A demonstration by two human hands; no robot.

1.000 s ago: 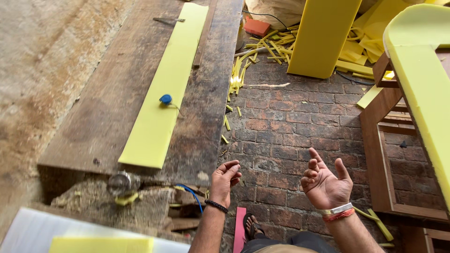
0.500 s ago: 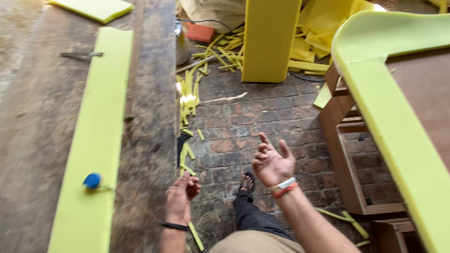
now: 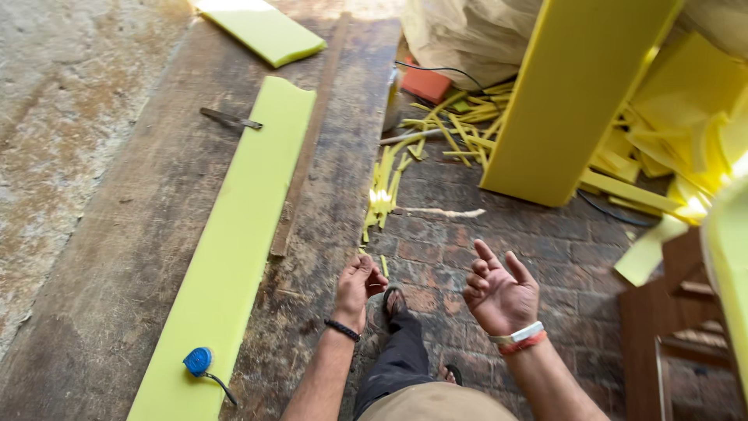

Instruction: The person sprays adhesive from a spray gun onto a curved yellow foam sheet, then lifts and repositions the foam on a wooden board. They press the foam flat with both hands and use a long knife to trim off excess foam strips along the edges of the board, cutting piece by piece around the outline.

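My left hand (image 3: pixel 358 287) hangs at the edge of the dark wooden workbench (image 3: pixel 140 257), fingers loosely curled, holding nothing. My right hand (image 3: pixel 501 295) is raised over the brick floor, palm up, fingers spread and empty. A long yellow-green foam strip (image 3: pixel 234 242) lies along the bench, left of my left hand. A small blue tape measure (image 3: pixel 198 362) rests on the strip's near end. A knife-like blade (image 3: pixel 231 119) lies beside the strip's far end.
A second foam piece (image 3: pixel 261 30) lies at the bench's far end. A thick upright yellow foam slab (image 3: pixel 580 93) stands on the brick floor (image 3: pixel 467 234), with several foam offcuts (image 3: pixel 436 125) scattered around. A wooden frame (image 3: pixel 678 327) is at right.
The view has swung back along the bench, showing its far end and the blade. Both hands stay empty, held in front of me much as before.
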